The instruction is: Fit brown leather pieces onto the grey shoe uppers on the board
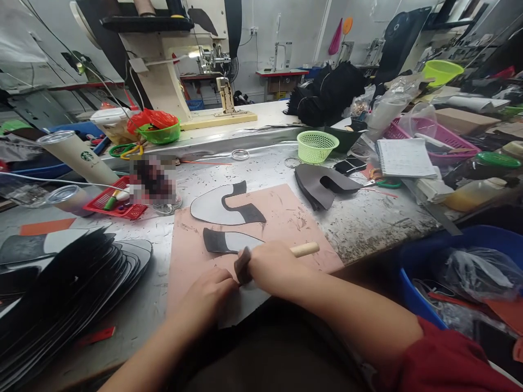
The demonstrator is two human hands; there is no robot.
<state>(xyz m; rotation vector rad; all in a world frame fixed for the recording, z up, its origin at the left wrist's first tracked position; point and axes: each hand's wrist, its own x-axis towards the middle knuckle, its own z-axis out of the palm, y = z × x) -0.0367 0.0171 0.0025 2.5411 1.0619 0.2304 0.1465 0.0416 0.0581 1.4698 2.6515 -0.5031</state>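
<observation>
My right hand grips a small hammer with a pale wooden handle that sticks out to the right; its dark head rests on a grey and black shoe piece. My left hand presses flat on the near edge of that piece, just left of the hammer head. Both lie on a pink cutting mat. A second grey and black shoe piece lies farther back on the mat, untouched.
A fanned stack of black cut pieces fills the left. More dark pieces, a green basket, a notebook and a sewing machine stand behind. A blue bin sits at the right.
</observation>
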